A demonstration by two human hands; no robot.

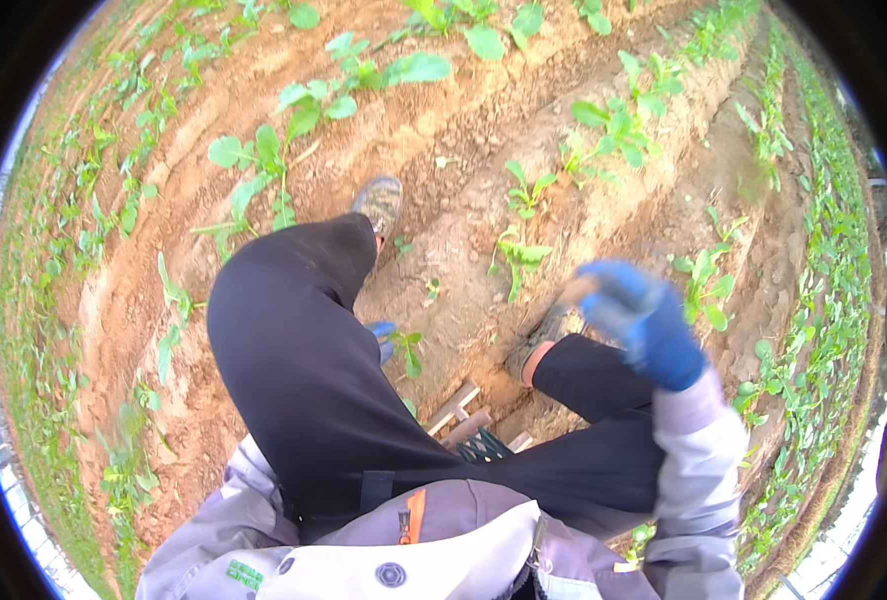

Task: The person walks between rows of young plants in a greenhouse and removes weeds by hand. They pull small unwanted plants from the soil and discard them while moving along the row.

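My right hand (631,319), in a blue work glove, is raised in front of my right knee, blurred by motion. Its fingers curl around a light brown, handle-like piece (578,290); the rest of that piece is too blurred to make out. Most of my left hand (383,341) is hidden behind my left leg. Only blue-gloved fingertips show, low by the soil beside a small leafy seedling (412,354); whether they touch it I cannot tell. Another young leafy plant (520,259) grows farther forward, between my feet.
My left shoe (380,202) and right shoe (537,345) stand on the dry soil ridge (458,322). Under me is a low wooden stool (455,409) with dark green webbing (482,446). Rows of leafy plants (263,161) run on the left, with more plants (616,131) on the right.
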